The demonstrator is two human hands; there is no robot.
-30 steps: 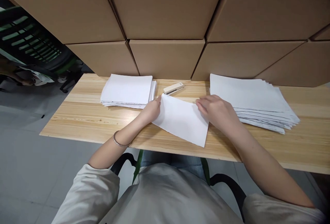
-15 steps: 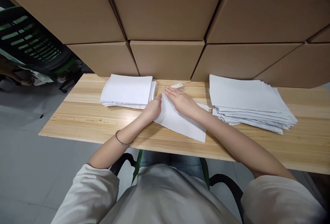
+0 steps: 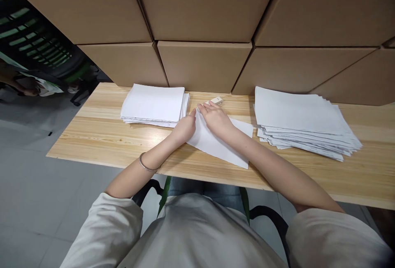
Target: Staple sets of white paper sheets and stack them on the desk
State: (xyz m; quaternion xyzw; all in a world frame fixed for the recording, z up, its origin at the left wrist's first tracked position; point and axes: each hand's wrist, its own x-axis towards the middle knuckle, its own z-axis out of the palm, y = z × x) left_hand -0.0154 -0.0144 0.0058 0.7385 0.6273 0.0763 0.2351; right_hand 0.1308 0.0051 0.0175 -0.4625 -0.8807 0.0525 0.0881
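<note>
White paper sheets [image 3: 225, 146] lie at a slant on the table in front of me. My left hand [image 3: 185, 127] is closed at their left corner, thumb on top and the other fingers mostly hidden. Across the upper part of the paper rests my right hand [image 3: 215, 118], palm down with fingers stretched toward the far corner. Its fingertips reach the near end of a small beige stapler [image 3: 217, 100]; whether they press on it I cannot tell. The right thumb is hidden.
To the left sits a neat paper stack [image 3: 156, 102]; on the right is a larger, uneven paper stack [image 3: 296, 112]. Cardboard boxes [image 3: 203, 64] wall off the back of the wooden table [image 3: 92, 132]. A dark chair [image 3: 37, 38] and part of another person appear at far left.
The right fingers have shifted slightly and spread apart, with one now near the stapler. My left hand stays on the paper corner. The view has tilted a little.
</note>
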